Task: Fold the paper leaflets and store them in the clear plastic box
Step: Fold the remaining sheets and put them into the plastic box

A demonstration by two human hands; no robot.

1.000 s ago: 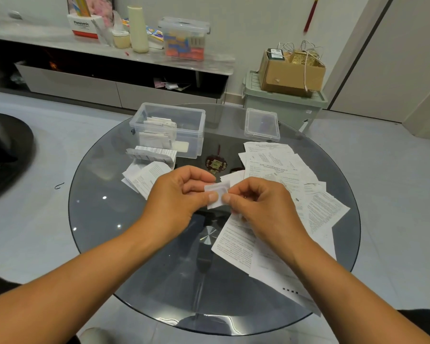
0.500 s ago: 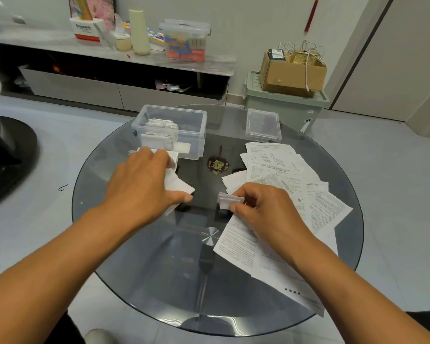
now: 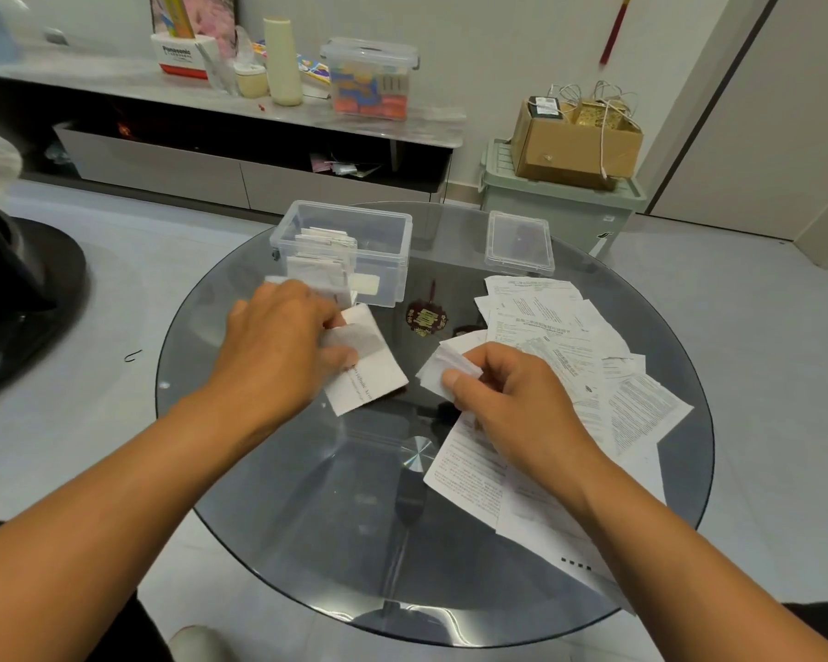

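Small folded leaflet (image 3: 443,370) pinched between thumb and curled fingers of right hand (image 3: 512,398), just above the near edge of the loose sheets (image 3: 560,355). Sheets fanned flat over the right half of the round glass bench (image 3: 268,470), some reaching past its near-right rim. Left hand (image 3: 278,346) curled over a second paper (image 3: 366,370) on the bench, fingers closed on its upper part, printed lower end sticking out toward the middle. Directly beyond that hand, the clear box (image 3: 383,246), lid off, folded leaflets stacked upright in its left side; more folded ones partly hidden under the left hand, just in front of the box. Box lid (image 3: 519,243) lying flat at the far edge, right of the box. Dark red ornament (image 3: 425,318) under the glass between box and sheets. Behind the bench: low shelf (image 3: 202,97) with clutter, cardboard carton (image 3: 577,138) on a green bin (image 3: 565,203).
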